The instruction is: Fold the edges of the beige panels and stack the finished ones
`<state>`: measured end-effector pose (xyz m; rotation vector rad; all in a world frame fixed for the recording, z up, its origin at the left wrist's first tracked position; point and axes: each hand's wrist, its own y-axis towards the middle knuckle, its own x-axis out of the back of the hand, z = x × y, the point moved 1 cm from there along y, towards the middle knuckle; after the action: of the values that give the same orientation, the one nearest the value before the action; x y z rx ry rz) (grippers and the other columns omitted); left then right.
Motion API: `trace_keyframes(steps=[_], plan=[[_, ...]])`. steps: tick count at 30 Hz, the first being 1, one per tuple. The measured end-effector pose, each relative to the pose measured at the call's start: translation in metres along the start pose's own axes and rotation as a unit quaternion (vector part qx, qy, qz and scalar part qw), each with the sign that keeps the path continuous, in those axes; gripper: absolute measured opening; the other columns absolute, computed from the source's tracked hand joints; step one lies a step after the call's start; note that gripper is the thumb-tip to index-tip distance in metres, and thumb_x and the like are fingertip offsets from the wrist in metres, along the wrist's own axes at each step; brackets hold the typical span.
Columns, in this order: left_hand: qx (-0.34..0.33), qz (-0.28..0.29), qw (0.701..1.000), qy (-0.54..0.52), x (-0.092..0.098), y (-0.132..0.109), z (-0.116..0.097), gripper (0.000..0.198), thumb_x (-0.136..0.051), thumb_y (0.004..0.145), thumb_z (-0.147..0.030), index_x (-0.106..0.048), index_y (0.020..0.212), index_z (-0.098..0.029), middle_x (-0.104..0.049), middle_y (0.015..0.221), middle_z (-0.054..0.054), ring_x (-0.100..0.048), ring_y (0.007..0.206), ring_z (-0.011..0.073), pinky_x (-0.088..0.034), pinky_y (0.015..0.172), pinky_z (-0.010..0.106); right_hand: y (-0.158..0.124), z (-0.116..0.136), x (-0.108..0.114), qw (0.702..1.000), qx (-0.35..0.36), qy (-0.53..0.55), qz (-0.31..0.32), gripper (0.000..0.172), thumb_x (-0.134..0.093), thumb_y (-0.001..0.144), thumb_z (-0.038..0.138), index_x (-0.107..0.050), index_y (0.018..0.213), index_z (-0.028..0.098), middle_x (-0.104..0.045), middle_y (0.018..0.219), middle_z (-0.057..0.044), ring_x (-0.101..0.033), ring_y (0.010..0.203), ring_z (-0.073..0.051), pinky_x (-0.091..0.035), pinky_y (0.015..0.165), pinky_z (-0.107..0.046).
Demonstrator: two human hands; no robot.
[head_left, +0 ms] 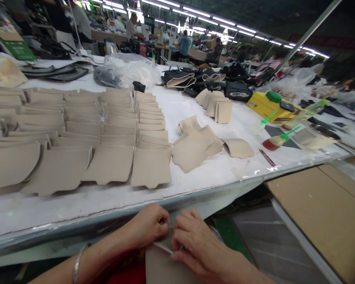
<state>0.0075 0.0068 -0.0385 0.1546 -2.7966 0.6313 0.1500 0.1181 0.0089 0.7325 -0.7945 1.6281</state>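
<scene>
Below the table's front edge, a beige leather-like panel (pixel 159 268) lies near my lap, partly hidden by my hands. My left hand (pixel 154 223) is closed at the panel's upper edge, fingers curled and pinching. Just to the right, my right hand (pixel 192 236) is curled over the same panel, thumb and fingers closed on it. Rows of similar beige panels (pixel 109 163) overlap across the left of the table. A loose heap of panels (pixel 192 152) lies right of the rows, with a curved single panel (pixel 239 148) beside it.
On the table's right stand a yellow box (pixel 262 106), a glue bottle with a green tip (pixel 273 142), a clear bottle (pixel 307 114) and a small pen-like tool (pixel 267 157). Black bags (pixel 236 88) and plastic wrap (pixel 130 71) lie behind. Cardboard (pixel 322 205) is at right; people work farther back.
</scene>
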Motion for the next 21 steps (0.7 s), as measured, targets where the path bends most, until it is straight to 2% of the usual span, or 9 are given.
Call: trace_keyframes(steps=[3,6,10,13,15,18,21], plan=[[-0.009,0.016,1.000,-0.014,0.002,0.003,-0.002,0.010,-0.047,0.062,-0.017,-0.056,0.058,-0.015,-0.040,0.054,-0.005,-0.035,0.056,0.0107,-0.024,0.050,0.023,-0.006,0.016,0.026,0.997,0.063,0.016,0.040,0.019,-0.074,0.084,0.023,-0.055,0.079,0.022,-0.059,0.092,0.002,-0.052,0.096,-0.017,-0.039,0.088,-0.031],[-0.037,0.069,0.995,-0.058,0.001,0.004,-0.003,0.015,-0.051,0.073,-0.024,-0.059,0.064,-0.015,-0.040,0.058,-0.005,-0.034,0.057,0.0106,-0.027,0.052,0.022,-0.011,0.016,0.034,0.997,0.046,0.058,0.024,0.018,-0.068,0.086,0.013,-0.052,0.083,0.021,-0.057,0.106,-0.001,-0.051,0.107,-0.017,-0.039,0.098,-0.030],[-0.054,0.080,0.991,-0.097,0.001,-0.004,0.000,0.037,-0.049,0.088,-0.044,-0.060,0.069,-0.013,-0.039,0.063,-0.004,-0.034,0.061,0.0117,-0.030,0.056,0.022,-0.015,-0.006,0.005,0.995,-0.018,0.095,-0.038,0.018,-0.052,0.086,0.002,-0.047,0.088,0.020,-0.053,0.117,-0.007,-0.049,0.111,-0.020,-0.040,0.100,-0.036],[-0.056,0.049,0.993,-0.088,0.005,-0.020,0.002,0.044,-0.039,0.095,-0.046,-0.065,0.080,-0.013,-0.053,0.073,-0.001,-0.045,0.070,0.0144,-0.036,0.064,0.023,-0.018,-0.018,-0.019,0.992,-0.057,0.096,-0.054,0.018,-0.047,0.088,0.003,-0.046,0.094,0.019,-0.054,0.113,-0.008,-0.050,0.105,-0.021,-0.042,0.096,-0.038],[-0.039,0.030,0.998,-0.046,0.007,-0.031,0.002,0.034,-0.046,0.092,-0.041,-0.069,0.088,-0.015,-0.061,0.081,0.000,-0.050,0.075,0.0158,-0.036,0.067,0.022,-0.018,-0.020,-0.027,0.991,-0.085,0.097,-0.044,0.016,-0.046,0.091,0.005,-0.047,0.098,0.019,-0.055,0.107,-0.007,-0.051,0.099,-0.021,-0.043,0.091,-0.038],[-0.010,0.010,1.000,0.024,0.005,-0.042,0.002,0.015,-0.060,0.080,-0.024,-0.072,0.087,-0.018,-0.064,0.078,-0.003,-0.054,0.073,0.0146,-0.034,0.064,0.021,-0.016,-0.019,-0.029,0.991,-0.101,0.089,-0.024,0.011,-0.044,0.095,0.009,-0.049,0.098,0.019,-0.054,0.098,-0.005,-0.049,0.091,-0.021,-0.043,0.084,-0.037],[-0.021,-0.015,0.998,0.056,0.001,-0.043,0.003,0.014,-0.057,0.079,-0.017,-0.071,0.081,-0.018,-0.065,0.077,-0.003,-0.057,0.074,0.0138,-0.035,0.065,0.020,-0.012,-0.018,-0.028,0.992,-0.098,0.080,-0.020,0.010,-0.043,0.096,0.010,-0.048,0.094,0.019,-0.053,0.095,-0.004,-0.047,0.089,-0.021,-0.041,0.083,-0.038]])
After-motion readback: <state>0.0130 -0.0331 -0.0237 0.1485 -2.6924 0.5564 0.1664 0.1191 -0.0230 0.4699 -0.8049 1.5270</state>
